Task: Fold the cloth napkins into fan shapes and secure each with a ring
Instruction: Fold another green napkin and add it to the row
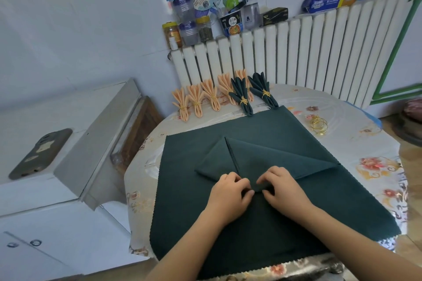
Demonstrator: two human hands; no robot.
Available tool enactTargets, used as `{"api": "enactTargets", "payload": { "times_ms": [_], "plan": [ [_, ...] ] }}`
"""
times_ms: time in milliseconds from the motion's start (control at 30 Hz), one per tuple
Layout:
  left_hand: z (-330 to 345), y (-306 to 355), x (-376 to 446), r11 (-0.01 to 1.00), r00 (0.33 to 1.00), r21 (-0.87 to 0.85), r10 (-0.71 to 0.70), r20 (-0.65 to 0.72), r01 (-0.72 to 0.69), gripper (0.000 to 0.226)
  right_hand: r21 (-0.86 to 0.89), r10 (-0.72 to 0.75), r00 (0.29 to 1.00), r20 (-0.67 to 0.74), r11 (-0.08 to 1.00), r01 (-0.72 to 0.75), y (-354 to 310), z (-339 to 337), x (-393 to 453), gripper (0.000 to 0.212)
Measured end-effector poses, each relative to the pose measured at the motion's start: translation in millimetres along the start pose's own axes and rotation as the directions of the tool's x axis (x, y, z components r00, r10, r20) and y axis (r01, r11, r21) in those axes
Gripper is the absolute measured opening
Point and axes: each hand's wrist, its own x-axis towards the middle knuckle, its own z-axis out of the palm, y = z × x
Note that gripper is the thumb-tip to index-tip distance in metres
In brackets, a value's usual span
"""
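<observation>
Here we are at the centre of the table (376,143), and the action is on a dark green napkin (274,157) folded into a triangle, its long fold running out toward 3 o'clock. It lies on top of a flat dark green cloth (205,223) spread across most of the tabletop; whether that is one napkin or a stack, I cannot tell.

Both hands are down at the triangle's near point, at 6 o'clock of the fold. The left hand (228,194) has its fingers curled in, pinching the cloth at the tip; the right hand (283,187) mirrors it, fingertips nipping the same bit of fabric, the two nearly touching.

By the look of it, this is the very start of the pleating: the first narrow pleat being gathered at the point. The next move calls for even accordion folds worked up toward 12 o'clock, each held flat under the fingers so the stack doesn't spring open, before a ring goes on.

Now the count. At 12 o'clock, along the table's far edge by the white radiator (296,52), stand the finished fans: five peach fans (196,100), the fifth partly hidden, and two dark green fans (243,98), each cinched with a gold ring. So seven done by my tally.

Over at 2 o'clock lies a small heap of loose gold rings (318,124) — several, overlapping, too tangled to number.

Away at 9 o'clock, off the table, a phone (41,153) lies on a white cabinet.
</observation>
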Motion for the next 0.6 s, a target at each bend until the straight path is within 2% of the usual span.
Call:
{"api": "enactTargets", "payload": {
  "times_ms": [67, 133, 267, 333, 467, 600],
  "plan": [
    [0.8, 0.2, 1.8, 1.0, 1.0, 0.008, -0.014, 0.002, 0.014, 0.031, -0.151, -0.031, 1.0, 0.005, 0.988, 0.031, 9.0, -8.8, -0.7, 0.014],
    [1.5, 1.8, 3.5, 1.0, 1.0, 0.019, -0.023, -0.004, 0.023, 0.026, -0.217, -0.083, 0.996, -0.04, 0.974, 0.072, 15.5, -13.3, -0.7, 0.009],
    [0.3, 9.6, 7.7, 0.996, 0.996, 0.013, -0.088, 0.01, 0.087, 0.025, -0.352, -0.224, 0.972, -0.066, 0.917, 0.187, 15.5, -7.3, 2.5, 0.024],
    [-1.0, 14.9, 9.9, 0.991, 0.991, 0.0, -0.133, 0.005, 0.133, 0.024, -0.382, -0.231, 0.97, -0.076, 0.905, 0.186, 14.1, -3.0, 4.8, 0.025],
    [-0.8, 20.8, 12.9, 0.988, 0.988, 0.013, -0.155, -0.018, 0.155, 0.019, -0.346, -0.188, 0.98, -0.069, 0.926, 0.153, 15.5, -3.3, 7.9, 0.008],
    [1.4, 19.4, 9.6, 0.987, 0.985, -0.035, -0.161, -0.063, 0.159, 0.018, -0.459, -0.203, 0.977, -0.071, 0.876, 0.148, 15.0, -13.0, -1.7, 0.028]
  ]
}}
